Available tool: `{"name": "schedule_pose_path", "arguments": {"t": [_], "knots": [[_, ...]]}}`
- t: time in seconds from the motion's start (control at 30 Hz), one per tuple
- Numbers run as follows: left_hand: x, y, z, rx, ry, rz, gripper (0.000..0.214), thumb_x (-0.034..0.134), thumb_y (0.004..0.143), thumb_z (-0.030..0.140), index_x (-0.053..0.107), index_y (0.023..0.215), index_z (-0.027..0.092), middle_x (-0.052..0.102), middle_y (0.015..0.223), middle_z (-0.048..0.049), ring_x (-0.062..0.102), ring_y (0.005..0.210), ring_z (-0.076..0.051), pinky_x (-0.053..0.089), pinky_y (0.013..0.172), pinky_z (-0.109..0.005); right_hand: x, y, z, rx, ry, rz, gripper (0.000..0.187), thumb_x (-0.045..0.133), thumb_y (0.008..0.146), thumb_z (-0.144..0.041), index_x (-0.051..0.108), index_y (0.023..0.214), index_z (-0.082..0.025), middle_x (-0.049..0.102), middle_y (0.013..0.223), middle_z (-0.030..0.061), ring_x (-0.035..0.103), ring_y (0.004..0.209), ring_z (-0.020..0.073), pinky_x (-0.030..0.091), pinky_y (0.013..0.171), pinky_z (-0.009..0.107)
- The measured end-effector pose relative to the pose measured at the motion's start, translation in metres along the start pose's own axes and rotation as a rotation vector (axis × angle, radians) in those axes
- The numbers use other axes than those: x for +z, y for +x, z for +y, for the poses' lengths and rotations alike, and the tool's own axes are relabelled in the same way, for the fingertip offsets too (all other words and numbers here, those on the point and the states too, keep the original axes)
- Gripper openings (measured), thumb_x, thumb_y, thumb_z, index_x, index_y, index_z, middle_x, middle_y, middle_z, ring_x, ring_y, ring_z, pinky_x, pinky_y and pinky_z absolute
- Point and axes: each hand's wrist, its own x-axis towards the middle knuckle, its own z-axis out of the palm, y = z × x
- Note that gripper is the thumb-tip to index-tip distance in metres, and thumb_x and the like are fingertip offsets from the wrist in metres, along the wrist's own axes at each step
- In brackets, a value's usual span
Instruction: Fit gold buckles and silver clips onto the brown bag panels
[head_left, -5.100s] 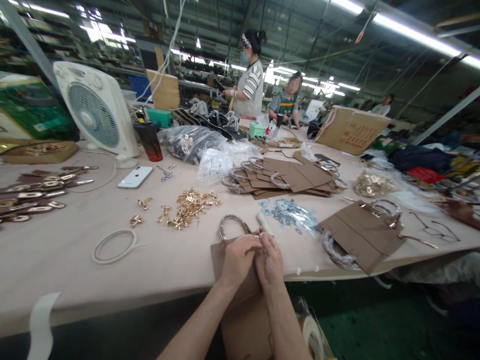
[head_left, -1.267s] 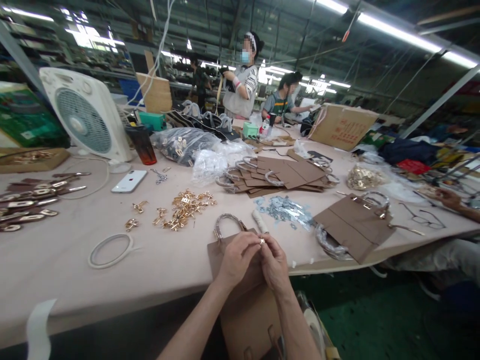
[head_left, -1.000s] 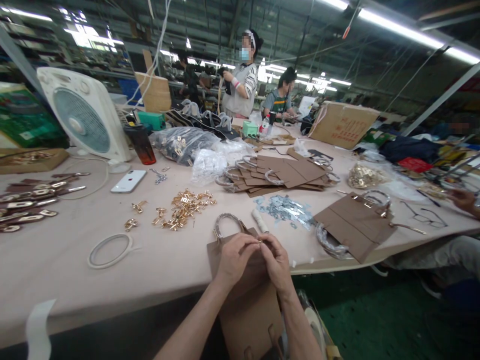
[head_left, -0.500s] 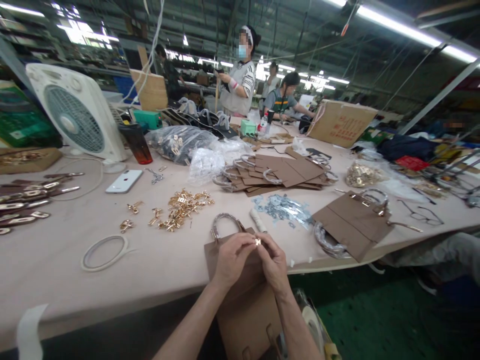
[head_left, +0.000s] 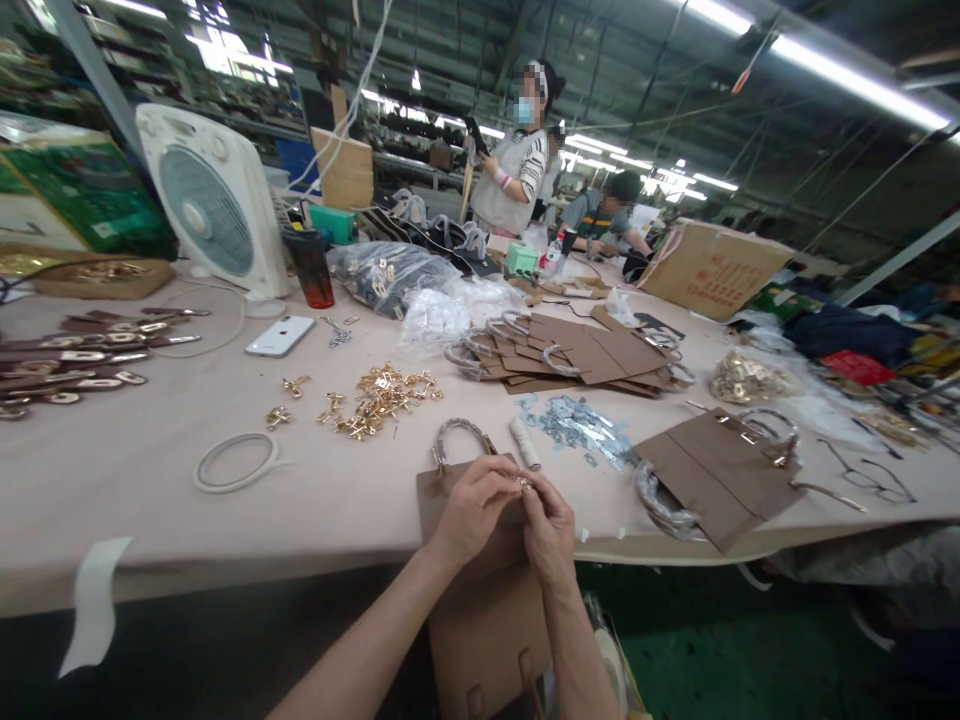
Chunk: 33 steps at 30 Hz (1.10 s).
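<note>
My left hand (head_left: pixel 472 505) and my right hand (head_left: pixel 550 525) meet over a brown bag panel (head_left: pixel 484 610) that hangs over the table's front edge. Both pinch a small gold metal fitting (head_left: pixel 523 483) between their fingertips. The panel's wrapped curved handle (head_left: pixel 459 436) lies on the table just beyond my hands. A small white roll (head_left: pixel 524 443) lies right of the handle. Loose gold fittings (head_left: pixel 379 397) are scattered further back to the left.
The table holds silver plates (head_left: pixel 577 425), a stack of brown panels (head_left: pixel 581 353), another panel (head_left: pixel 716 470), glasses (head_left: pixel 874 478), a white ring (head_left: pixel 235 462), a phone (head_left: pixel 280 335), a cup (head_left: pixel 313 267), a fan (head_left: pixel 214 205) and a carton (head_left: pixel 712 268). Other people work at the far end.
My hands stayed together on the small gold fitting above the panel, with fingertips shifting slightly. The view swung a little; the standing person at the back raised a dark object.
</note>
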Motion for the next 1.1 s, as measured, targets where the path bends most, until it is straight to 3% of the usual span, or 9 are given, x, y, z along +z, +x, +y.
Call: {"name": "schedule_pose_path", "arguments": {"t": [0.27,0.37,0.53,0.6,0.7,0.77,0.83,0.93,1.1], "knots": [[-0.001,0.004,0.006,-0.009,-0.023,-0.05,0.015,0.065,0.1,0.025,0.077,0.109,0.023,0.07,0.115,-0.0096,0.069,0.11,-0.021,0.059,0.097,-0.036,-0.004,0.001,0.008,0.06,0.039,0.017,0.033,0.079,0.085,-0.047,0.081,0.104,-0.02,0.079,0.111,0.0098,0.07,0.106,0.0279,0.053,0.101,0.044],[-0.002,0.001,0.01,-0.056,-0.014,-0.062,0.02,0.065,0.099,0.026,0.075,0.117,0.024,0.071,0.12,-0.0102,0.068,0.114,-0.023,0.058,0.102,-0.04,-0.003,0.001,0.012,0.095,0.121,0.027,0.032,0.079,0.085,-0.047,0.078,0.106,-0.022,0.078,0.108,0.0082,0.071,0.1,0.0251,0.055,0.094,0.041],[-0.025,-0.01,0.013,-0.198,0.067,0.15,0.028,0.062,0.099,0.025,0.068,0.126,0.022,0.07,0.122,-0.0103,0.07,0.094,-0.018,0.061,0.088,-0.034,-0.001,0.003,0.013,0.119,0.419,0.099,0.027,0.073,0.092,-0.047,0.072,0.112,-0.028,0.074,0.109,0.0053,0.07,0.088,0.0181,0.057,0.081,0.036],[-0.043,-0.015,0.013,-0.239,0.232,0.232,0.028,0.064,0.098,0.023,0.067,0.126,0.023,0.069,0.123,-0.0097,0.068,0.104,-0.022,0.059,0.095,-0.038,0.0,0.005,0.011,0.12,0.428,0.095,0.027,0.073,0.093,-0.046,0.072,0.114,-0.029,0.073,0.111,0.0054,0.069,0.09,0.0178,0.056,0.08,0.035],[-0.066,-0.023,0.011,-0.322,0.551,0.184,0.049,0.083,0.083,0.029,0.066,0.129,0.024,0.064,0.132,-0.0109,0.058,0.124,-0.032,0.049,0.109,-0.05,0.004,0.008,0.006,0.119,0.32,0.028,0.029,0.074,0.091,-0.045,0.074,0.113,-0.026,0.074,0.106,0.0054,0.068,0.088,0.0176,0.054,0.079,0.034],[-0.075,-0.026,0.007,-0.373,0.7,0.078,0.06,0.093,0.071,0.036,0.067,0.123,0.023,0.063,0.132,-0.012,0.055,0.123,-0.035,0.048,0.107,-0.053,0.009,0.011,0.0,0.109,0.164,-0.06,0.032,0.074,0.091,-0.045,0.075,0.115,-0.024,0.075,0.099,0.0057,0.067,0.084,0.0181,0.054,0.08,0.035],[-0.077,-0.026,0.005,-0.407,0.779,0.008,0.055,0.095,0.067,0.04,0.068,0.111,0.021,0.064,0.123,-0.0119,0.056,0.115,-0.034,0.05,0.099,-0.05,0.015,0.015,-0.006,0.079,-0.012,-0.174,0.034,0.072,0.092,-0.045,0.076,0.117,-0.023,0.075,0.097,0.0061,0.066,0.081,0.0183,0.054,0.081,0.035],[-0.073,-0.022,0.003,-0.445,0.828,0.002,0.052,0.097,0.064,0.043,0.063,0.096,0.02,0.064,0.107,-0.0092,0.056,0.102,-0.031,0.049,0.088,-0.043,0.022,0.023,-0.01,-0.02,-0.203,-0.303,0.03,0.071,0.093,-0.044,0.079,0.113,-0.024,0.076,0.107,0.0074,0.067,0.087,0.0203,0.055,0.086,0.037],[-0.069,-0.021,0.004,-0.447,0.768,-0.057,0.047,0.097,0.066,0.036,0.056,0.082,0.023,0.062,0.085,-0.003,0.056,0.088,-0.027,0.045,0.075,-0.036,0.021,0.031,-0.003,-0.033,-0.31,-0.345,0.031,0.07,0.093,-0.041,0.077,0.117,-0.024,0.077,0.115,0.0091,0.069,0.104,0.0254,0.053,0.096,0.04]]}}
